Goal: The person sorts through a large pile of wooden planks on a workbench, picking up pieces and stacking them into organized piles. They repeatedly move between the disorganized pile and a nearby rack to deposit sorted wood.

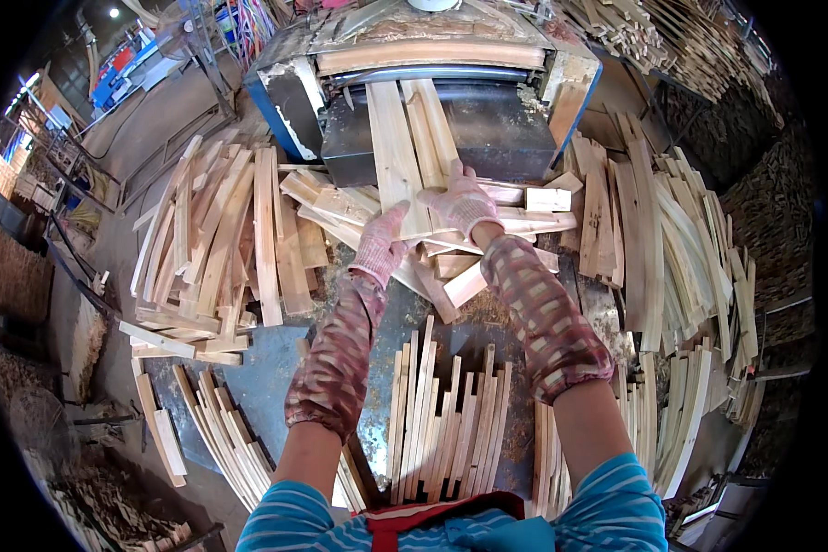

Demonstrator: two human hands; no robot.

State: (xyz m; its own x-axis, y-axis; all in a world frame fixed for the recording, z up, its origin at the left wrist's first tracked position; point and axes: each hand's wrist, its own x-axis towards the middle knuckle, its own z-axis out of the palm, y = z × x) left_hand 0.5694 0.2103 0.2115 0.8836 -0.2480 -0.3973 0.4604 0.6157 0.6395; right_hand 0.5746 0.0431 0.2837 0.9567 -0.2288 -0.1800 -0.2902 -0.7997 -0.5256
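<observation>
A wide wooden board [394, 152] lies with its far end in the opening of a planer [432, 51]. Beside it on the machine's dark metal bed [501, 120] is a narrower wooden board [430, 129]. My left hand [380, 247], in a pinkish knit glove, grips the near left edge of the wide board. My gloved right hand [466, 201] has its fingers over the near right edge of the wide board, close to the narrower board's near end. The undersides of both hands' grips are hidden.
Loose wood offcuts [465, 285] lie jumbled below my hands. Stacks of wooden strips stand at the left [216, 221], the right [658, 230] and close to my body [446, 423]. More strips [681, 37] are piled at the far right. Sawdust covers parts of the worktop.
</observation>
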